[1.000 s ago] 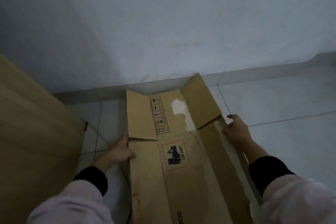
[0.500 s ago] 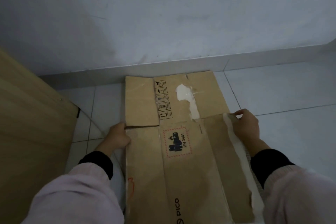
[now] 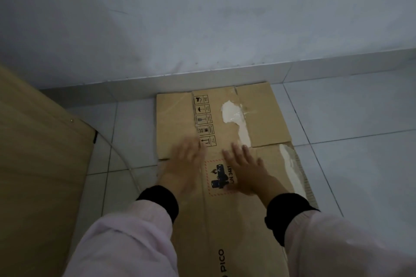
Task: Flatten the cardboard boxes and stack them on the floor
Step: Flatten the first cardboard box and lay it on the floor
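Fingers [image 3: 236, 153] of the right hand [image 3: 245, 171] are spread flat and open on the box [image 3: 225, 220], gripping nothing, the palm just beside the red-dashed battery label [image 3: 219, 176] and partly over its right edge. The left hand [image 3: 186, 164] is blurred; it too looks open and splayed over the cardboard, left of the label, though whether it presses down I cannot tell. Both sleeves [image 3: 126, 238] are pale pink with black cuffs.

The box lies flattened on the tiled floor [image 3: 349, 164], its far flaps [image 3: 261, 114] laid out flat and reaching the skirting [image 3: 202, 83] at the foot of the wall [image 3: 202, 18]. A column of handling symbols [image 3: 203, 121] runs down the middle flap, beside a torn white patch [image 3: 234, 117]. The right edge is ripped, showing a white strip [image 3: 290, 164]. "PICO" is printed near the bottom.

To the left stands a wooden panel [image 3: 38, 175], near the box but apart from it. A thin pale cable [image 3: 126, 159] curves across the tiles between them.
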